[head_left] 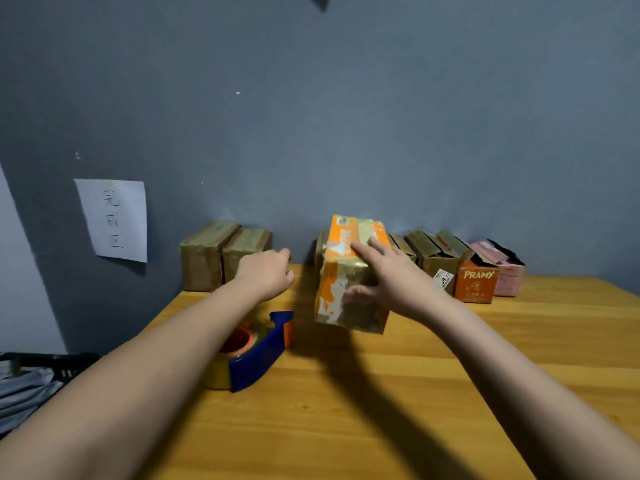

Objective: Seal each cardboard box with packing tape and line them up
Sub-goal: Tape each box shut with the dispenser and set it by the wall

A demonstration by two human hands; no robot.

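Note:
My right hand [388, 278] grips an orange and brown taped box [346, 292], fingers over its top and thumb on its near side; the box is tilted and lifted off the wooden table [381, 393]. My left hand [266, 273] hovers left of it with fingers loosely curled and holds nothing. Two taped brown boxes [221, 256] stand side by side against the wall at the left. A blue tape dispenser [256, 351] with a tape roll lies on the table under my left forearm.
Several open boxes stand along the wall at the right: brown ones [433, 254], an orange "PRAMY" box [476, 280] and a pink one [507, 271]. A paper sign [114, 220] is stuck to the grey wall. Dark items lie off the table's left edge.

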